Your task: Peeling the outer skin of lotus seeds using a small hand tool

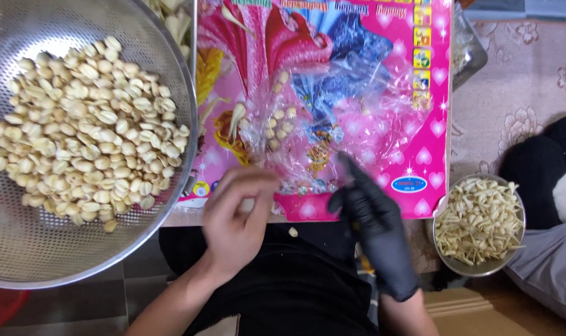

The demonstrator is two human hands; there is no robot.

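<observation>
**poster1:** Seeds (277, 118) in that clear plastic bag (308, 124) sit just beyond both your hands, up the pink picture board (420, 143) on the table. The bag's little line of seeds runs roughly away from you, top to bottom of the view. Your left hand (236, 218) is bare, fingers curled and pinched narrow at the bag's near edge. I can't tell if there's a seed in the pinch.

**poster2:** Agreed. Your right hand (373, 218), the one in the black glove, is also closed narrow, one finger pointing up toward the bag's lower edge. Looks like it might be gripping something small, can't tell what. Left hand's the nearer one to the seeds. One loose seed (293, 232) lies between your hands. The big metal colander (21, 249) of peeled seeds is off to your left, the small bowl (479, 267) of pale sprouts to your right.
</observation>
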